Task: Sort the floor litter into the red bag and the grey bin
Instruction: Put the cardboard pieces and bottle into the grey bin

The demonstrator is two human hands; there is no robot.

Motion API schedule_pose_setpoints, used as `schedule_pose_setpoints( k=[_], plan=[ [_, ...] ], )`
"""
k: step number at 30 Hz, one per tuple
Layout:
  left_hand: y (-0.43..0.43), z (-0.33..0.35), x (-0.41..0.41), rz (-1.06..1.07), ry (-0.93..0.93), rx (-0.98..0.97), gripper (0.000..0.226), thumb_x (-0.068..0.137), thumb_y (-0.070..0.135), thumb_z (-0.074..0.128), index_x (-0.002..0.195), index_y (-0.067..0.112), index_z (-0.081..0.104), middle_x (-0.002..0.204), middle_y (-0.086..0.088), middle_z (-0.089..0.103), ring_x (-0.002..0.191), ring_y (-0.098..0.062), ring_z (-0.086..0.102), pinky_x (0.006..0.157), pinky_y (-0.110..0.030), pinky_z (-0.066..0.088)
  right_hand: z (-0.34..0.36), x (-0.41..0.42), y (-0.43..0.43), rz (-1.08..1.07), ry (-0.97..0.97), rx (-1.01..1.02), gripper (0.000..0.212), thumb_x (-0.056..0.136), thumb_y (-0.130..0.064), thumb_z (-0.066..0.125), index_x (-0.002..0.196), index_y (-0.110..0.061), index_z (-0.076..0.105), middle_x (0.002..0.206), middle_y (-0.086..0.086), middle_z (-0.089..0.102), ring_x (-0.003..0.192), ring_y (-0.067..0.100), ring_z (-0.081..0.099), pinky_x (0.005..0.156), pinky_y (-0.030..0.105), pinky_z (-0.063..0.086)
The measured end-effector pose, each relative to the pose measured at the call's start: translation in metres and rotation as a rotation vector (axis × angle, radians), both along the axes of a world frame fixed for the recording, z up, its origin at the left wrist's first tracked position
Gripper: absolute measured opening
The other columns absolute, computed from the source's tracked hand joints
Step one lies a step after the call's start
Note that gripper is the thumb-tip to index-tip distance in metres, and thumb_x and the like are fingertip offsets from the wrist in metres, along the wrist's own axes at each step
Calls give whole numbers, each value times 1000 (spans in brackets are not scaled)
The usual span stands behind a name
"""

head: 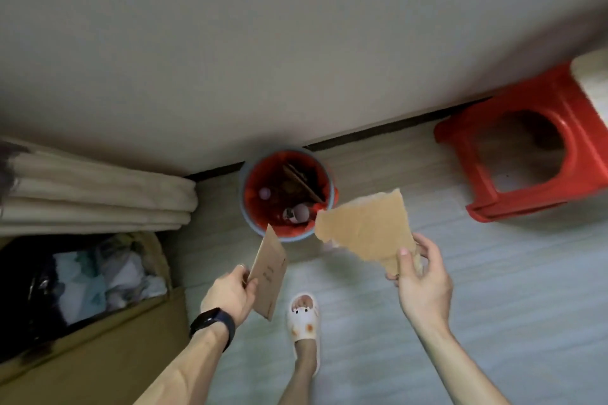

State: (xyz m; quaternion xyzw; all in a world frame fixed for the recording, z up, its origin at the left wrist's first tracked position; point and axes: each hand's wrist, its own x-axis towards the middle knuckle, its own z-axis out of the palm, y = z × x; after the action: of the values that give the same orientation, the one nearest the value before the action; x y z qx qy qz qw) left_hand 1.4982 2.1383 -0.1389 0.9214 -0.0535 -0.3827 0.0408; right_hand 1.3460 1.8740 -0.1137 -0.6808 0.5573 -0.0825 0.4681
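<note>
Open cardboard box (98,355) on the floor at left, crumpled pale stuff inside; red stool (572,128) at right by the wall; grey bin (243,207), lined with the red bag (263,174), against the wall between them, litter inside. Right hand (424,283): grip clamped on a torn cardboard sheet (368,227) overlapping the bin's rim; left hand (230,293): grip clamped on a smaller cardboard piece (268,276) by the bin's near edge.
</note>
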Motion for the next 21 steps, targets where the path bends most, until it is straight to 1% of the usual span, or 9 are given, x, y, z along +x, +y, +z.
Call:
schedule_pose_setpoints(
  k=[1, 2, 4, 7, 10, 13, 15, 19, 21],
  plan=[
    [11, -2, 10, 26, 9, 7, 13, 96, 41, 48, 92, 29, 49, 99, 1, 66, 80, -19, 62, 65, -31, 54, 0, 25, 6, 111, 15, -85, 26, 93, -36, 59, 119, -39, 56, 115, -8, 66, 97, 20, 66, 81, 32, 51],
    [23, -4, 16, 37, 22, 8, 14, 95, 42, 48, 92, 28, 49, 98, 0, 67, 82, -22, 63, 67, -32, 55, -1, 47, 12, 205, 22, -165, 27, 95, -31, 59, 122, -36, 57, 117, -7, 65, 102, 18, 62, 82, 29, 45],
    [32, -9, 26, 33, 40, 9, 16, 94, 43, 49, 91, 28, 48, 98, -2, 68, 85, -26, 64, 69, -34, 55, 2, 82, 13, 336, 35, -300, 31, 96, -22, 58, 127, -29, 57, 120, -5, 64, 106, 16, 58, 79, 25, 38],
    [50, -14, 35, 86, 56, 5, 15, 95, 44, 48, 91, 29, 48, 99, -2, 67, 83, -26, 64, 68, -34, 55, -4, 128, 19, 522, 79, -435, 37, 97, -21, 54, 132, -31, 52, 121, -4, 61, 103, 20, 59, 77, 28, 41],
    [57, -19, 40, 91, 57, -2, 14, 96, 43, 47, 94, 29, 48, 99, -1, 68, 85, -26, 65, 68, -34, 55, -12, 159, 18, 711, 193, -531, 40, 98, -24, 48, 137, -31, 47, 127, 1, 57, 94, 38, 63, 73, 41, 48],
    [63, -26, 46, 118, 47, -27, 15, 96, 42, 47, 100, 29, 51, 101, -1, 67, 88, -27, 65, 67, -33, 53, -26, 183, 18, 833, 347, -545, 48, 94, -33, 38, 142, -34, 40, 137, 3, 51, 88, 47, 64, 73, 48, 50],
    [68, -28, 50, 136, 26, -43, 15, 96, 41, 47, 102, 28, 52, 100, -2, 67, 88, -28, 65, 66, -32, 52, -42, 192, 19, 868, 402, -521, 49, 95, -30, 35, 143, -37, 35, 138, 4, 51, 93, 48, 63, 78, 50, 50],
    [80, -37, 47, 154, 23, -61, 15, 94, 40, 48, 100, 27, 52, 100, -2, 64, 88, -29, 64, 66, -34, 51, -79, 198, 26, 910, 473, -386, 57, 93, -22, 46, 148, -34, 34, 130, 15, 56, 106, 46, 60, 87, 50, 49],
    [80, -38, 44, 114, 15, -70, 16, 94, 40, 48, 99, 26, 52, 101, -2, 61, 89, -29, 63, 66, -34, 48, -87, 193, 27, 933, 545, -344, 60, 92, -21, 49, 149, -30, 34, 135, 16, 55, 111, 44, 58, 90, 49, 48]
  ],
)
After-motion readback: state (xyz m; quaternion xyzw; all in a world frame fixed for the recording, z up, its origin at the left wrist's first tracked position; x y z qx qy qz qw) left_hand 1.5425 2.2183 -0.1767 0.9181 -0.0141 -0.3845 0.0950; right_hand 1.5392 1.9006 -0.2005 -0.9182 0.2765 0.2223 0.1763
